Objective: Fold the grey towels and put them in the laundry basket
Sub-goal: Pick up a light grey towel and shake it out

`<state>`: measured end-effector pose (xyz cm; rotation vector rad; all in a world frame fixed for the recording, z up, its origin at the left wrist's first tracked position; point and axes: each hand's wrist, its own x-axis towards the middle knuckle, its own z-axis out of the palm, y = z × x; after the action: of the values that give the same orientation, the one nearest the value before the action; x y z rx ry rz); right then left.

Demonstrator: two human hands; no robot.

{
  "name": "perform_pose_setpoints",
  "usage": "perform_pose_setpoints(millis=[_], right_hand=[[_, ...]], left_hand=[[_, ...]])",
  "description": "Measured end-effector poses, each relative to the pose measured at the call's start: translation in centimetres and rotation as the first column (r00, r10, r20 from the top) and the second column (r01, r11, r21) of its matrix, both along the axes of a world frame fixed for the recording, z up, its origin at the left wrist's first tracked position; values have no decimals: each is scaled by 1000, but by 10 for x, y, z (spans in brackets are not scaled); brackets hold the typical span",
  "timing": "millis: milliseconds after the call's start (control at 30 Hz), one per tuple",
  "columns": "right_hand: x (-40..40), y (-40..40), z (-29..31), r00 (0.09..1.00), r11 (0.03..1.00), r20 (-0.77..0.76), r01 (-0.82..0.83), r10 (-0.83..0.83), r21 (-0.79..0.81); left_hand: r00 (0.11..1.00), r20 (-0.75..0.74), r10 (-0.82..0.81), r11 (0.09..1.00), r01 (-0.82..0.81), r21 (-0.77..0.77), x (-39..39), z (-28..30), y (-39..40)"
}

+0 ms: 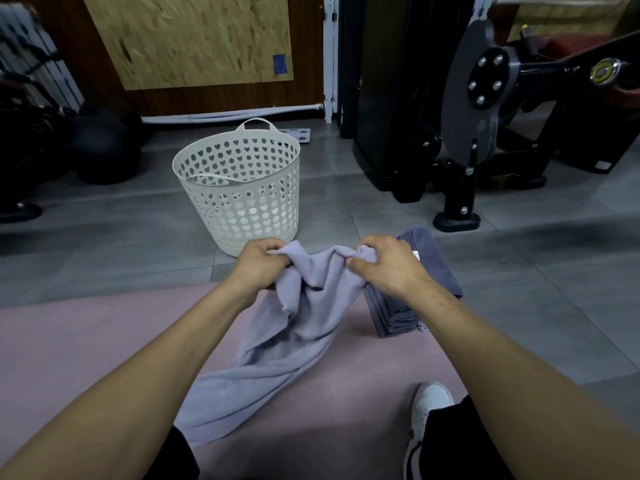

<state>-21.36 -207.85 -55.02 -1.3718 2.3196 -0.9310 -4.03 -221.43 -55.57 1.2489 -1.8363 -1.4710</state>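
- We held a soft, light grey terry towel (311, 306) bunched between both hands, just in front of the white plastic laundry basket (239, 188) with heart-shaped holes and two loop handles.
- Our left hand (259, 265) was curled round one gathered part of the towel's upper edge, on the near side of the basket's base.
- Our right hand (384, 265) pinched another gathered part of the same edge, thumb against fingers, nearer to us than the basket and off to its right.
- Between the two hands the cloth sagged in loose folds; the rest trailed away from the basket toward us, across the dusty pink floor mat (86, 341), and its far end lay near our left knee.
- A stack of darker grey folded towels (415, 296) sat to the right of the basket and nearer to us, partly hidden under our right hand and wrist, resting where the mat's edge met the grey tiled floor (519, 289).
- The basket stood upright on the floor tiles beyond the mat; we could not tell from this angle whether anything lay at its bottom.
- Behind the basket to its right stood a black metal gym machine (467, 133); to the basket's left lay dark round exercise balls (104, 150).
- Well on our side of the basket, a white sneaker (429, 407) showed on the mat below our right forearm.
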Motion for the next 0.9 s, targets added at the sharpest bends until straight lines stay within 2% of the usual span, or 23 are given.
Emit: perform_pose_setpoints(millis=[100, 167, 333, 433, 500, 633, 700, 800, 867, 900], right_hand=[[11, -8, 5, 988, 988, 16, -150, 150, -26], [20, -15, 5, 977, 977, -32, -210, 209, -38], [28, -25, 4, 991, 987, -36, -130, 127, -97], [26, -29, 6, 998, 981, 46, -31, 40, -194], [24, -29, 8, 995, 971, 93, 41, -19, -234], [17, -26, 6, 986, 970, 138, 119, -91, -212], [17, -25, 3, 982, 978, 166, 121, -93, -171], [18, -24, 3, 960, 994, 279, 62, -35, -91], [17, -23, 3, 932, 999, 361, -12, 22, -30], [16, -23, 2, 938, 999, 344, -46, 45, -5]], left_hand=[[986, -161, 42, 991, -20, 135, -7, 16, 14], [981, -194, -1, 985, 34, 167, -9, 24, 23], [965, -203, -167, 975, 192, 109, 3, 29, 25], [959, -117, -256, 964, 262, 35, 10, 24, 22], [968, -21, -251, 967, 250, -43, 12, 16, 20], [982, 174, -73, 949, 122, -290, 21, 0, 6], [976, 217, 19, 949, 51, -310, 25, -1, 1], [991, -1, 136, 982, -135, -132, 23, 5, -1], [974, -131, 183, 982, -186, -12, 21, 9, -1], [971, -152, 187, 982, -188, 4, 20, 9, -2]])
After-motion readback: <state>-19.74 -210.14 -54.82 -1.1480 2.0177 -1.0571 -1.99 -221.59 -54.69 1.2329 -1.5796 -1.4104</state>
